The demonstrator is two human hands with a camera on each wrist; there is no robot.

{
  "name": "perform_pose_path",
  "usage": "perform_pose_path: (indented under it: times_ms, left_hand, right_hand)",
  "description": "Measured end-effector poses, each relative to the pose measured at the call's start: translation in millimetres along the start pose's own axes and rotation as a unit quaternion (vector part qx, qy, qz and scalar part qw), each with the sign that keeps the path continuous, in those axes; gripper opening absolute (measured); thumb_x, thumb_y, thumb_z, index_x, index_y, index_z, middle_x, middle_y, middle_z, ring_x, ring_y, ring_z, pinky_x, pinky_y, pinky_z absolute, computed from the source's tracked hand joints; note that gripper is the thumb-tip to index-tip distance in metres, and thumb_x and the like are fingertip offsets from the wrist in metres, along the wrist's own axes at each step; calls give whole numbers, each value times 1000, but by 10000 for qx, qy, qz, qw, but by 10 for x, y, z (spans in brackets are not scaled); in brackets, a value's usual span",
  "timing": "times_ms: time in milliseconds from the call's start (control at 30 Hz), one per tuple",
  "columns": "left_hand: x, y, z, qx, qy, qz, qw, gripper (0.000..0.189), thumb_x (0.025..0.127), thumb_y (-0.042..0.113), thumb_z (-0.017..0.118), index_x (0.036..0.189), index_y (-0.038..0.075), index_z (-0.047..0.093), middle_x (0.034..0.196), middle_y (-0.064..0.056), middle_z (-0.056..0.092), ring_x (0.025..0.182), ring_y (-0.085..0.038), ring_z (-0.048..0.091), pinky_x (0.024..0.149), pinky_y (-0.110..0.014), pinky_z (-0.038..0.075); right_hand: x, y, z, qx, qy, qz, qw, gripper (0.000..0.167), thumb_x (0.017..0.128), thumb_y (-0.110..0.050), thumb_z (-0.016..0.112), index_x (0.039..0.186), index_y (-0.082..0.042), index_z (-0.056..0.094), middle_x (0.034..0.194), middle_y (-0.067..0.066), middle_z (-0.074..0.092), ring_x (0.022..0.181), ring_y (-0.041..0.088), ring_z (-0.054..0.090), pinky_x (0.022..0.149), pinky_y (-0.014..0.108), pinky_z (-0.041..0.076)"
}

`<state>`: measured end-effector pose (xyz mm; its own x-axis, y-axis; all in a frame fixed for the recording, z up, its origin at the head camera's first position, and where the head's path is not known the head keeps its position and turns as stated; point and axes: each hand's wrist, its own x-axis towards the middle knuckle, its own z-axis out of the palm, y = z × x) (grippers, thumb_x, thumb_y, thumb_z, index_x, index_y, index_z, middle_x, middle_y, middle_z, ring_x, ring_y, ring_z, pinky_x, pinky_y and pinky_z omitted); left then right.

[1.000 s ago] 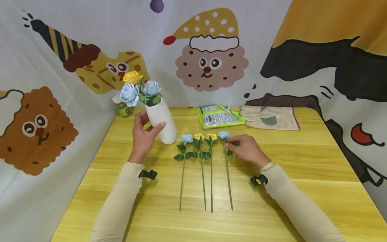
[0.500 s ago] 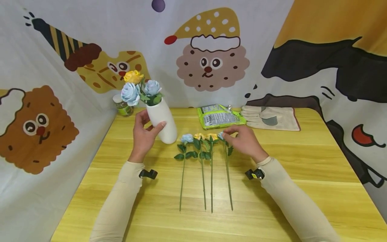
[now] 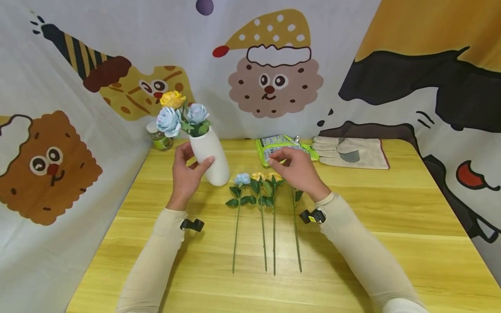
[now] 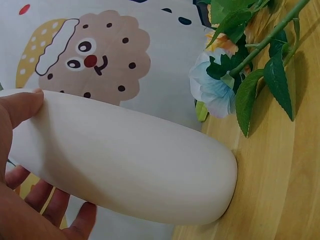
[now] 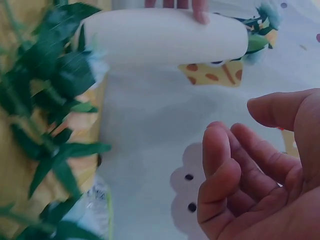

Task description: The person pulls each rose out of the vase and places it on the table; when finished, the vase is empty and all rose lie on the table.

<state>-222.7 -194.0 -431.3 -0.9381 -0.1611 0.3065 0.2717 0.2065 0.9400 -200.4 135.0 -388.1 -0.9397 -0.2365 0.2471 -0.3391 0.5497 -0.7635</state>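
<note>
My left hand (image 3: 187,179) grips a white vase (image 3: 212,160), its thumb on the near side and its base at the tabletop. A yellow rose (image 3: 172,99) and two pale blue roses (image 3: 169,121) stand in the vase. Loose on the table, side by side with stems toward me, lie a blue rose (image 3: 242,178), two yellow roses (image 3: 257,176) and a fourth stem (image 3: 296,237), whose bloom is hidden behind my right hand (image 3: 301,170). That hand hovers over the right-hand blooms, holding nothing. In the right wrist view its thumb is apart from the loosely bent fingers.
A green and silver packet (image 3: 266,145) with a clip lies at the back, partly behind my right hand. Right of it is a pale work glove (image 3: 352,153). A small lidded jar (image 3: 160,137) stands at the back left corner, before a printed cloth (image 3: 211,87).
My right hand has risen off the rightmost blue rose and moved left toward the vase, with nothing in it. The left hand and vase have kept their place.
</note>
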Motion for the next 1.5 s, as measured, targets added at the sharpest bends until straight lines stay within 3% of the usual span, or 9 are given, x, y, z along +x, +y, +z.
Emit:
perform_pose_path:
  times_ms: [300, 633, 900, 1100, 1267, 1400, 1500]
  left_hand:
    - [4, 2, 24, -70, 120, -22, 9999, 69, 89, 26, 88, 145, 14, 49, 138, -10, 55, 130, -23, 55, 113, -55, 46]
    - [-13, 19, 37, -96, 178, 31, 9998, 71, 89, 21, 88, 148, 14, 50, 144, -10, 57, 134, -23, 55, 116, -55, 45]
    - [0, 25, 45, -280, 270, 209, 9990, 68, 88, 20, 88, 147, 16, 53, 142, -8, 59, 133, -20, 55, 115, -55, 45]
    - [0, 29, 44, -309, 270, 234, 9989, 65, 89, 16, 86, 145, 15, 54, 139, -8, 59, 131, -19, 55, 115, -55, 46]
    - [-1, 23, 25, -206, 307, 172, 9992, 63, 89, 11, 85, 144, 15, 54, 140, -7, 59, 132, -19, 54, 115, -52, 47]
    - [-6, 15, 11, -133, 221, 238, 9994, 64, 91, 5, 81, 146, 6, 51, 138, -5, 57, 131, -20, 54, 116, -52, 47]
    - [-14, 22, 9, -144, 155, 323, 9993, 64, 91, 0, 79, 147, 0, 48, 134, 0, 56, 130, -20, 53, 117, -56, 46]
  right_hand:
    - [180, -251, 137, 447, 134, -521, 9976, 17, 102, -26, 73, 112, -13, 77, 99, 0, 78, 87, 15, 71, 74, 36, 58]
    - [342, -674, 303, 814, 168, -995, 9916, 16, 100, -20, 74, 113, -11, 76, 105, 1, 79, 95, 13, 72, 81, 33, 61]
    - [449, -1105, 498, 969, -110, -1283, 9869, 27, 102, -23, 72, 124, -7, 75, 116, 2, 79, 100, 9, 72, 80, 27, 59]
    - [595, -1313, 669, 835, -290, -1513, 9845, 30, 103, -21, 69, 129, -7, 73, 124, 5, 77, 113, 16, 69, 81, 23, 57]
    - [743, -1429, 797, 406, -398, -1458, 9877, 36, 104, -23, 67, 137, -9, 70, 135, 6, 72, 125, 20, 66, 96, 26, 54]
    - [811, -1472, 869, -65, -505, -1393, 9889, 39, 104, -25, 67, 140, -11, 68, 140, 3, 70, 128, 21, 61, 108, 32, 47]
    - [840, -1485, 907, -230, -543, -1464, 9875, 39, 104, -24, 65, 141, -11, 68, 141, 3, 69, 128, 22, 59, 109, 35, 45]
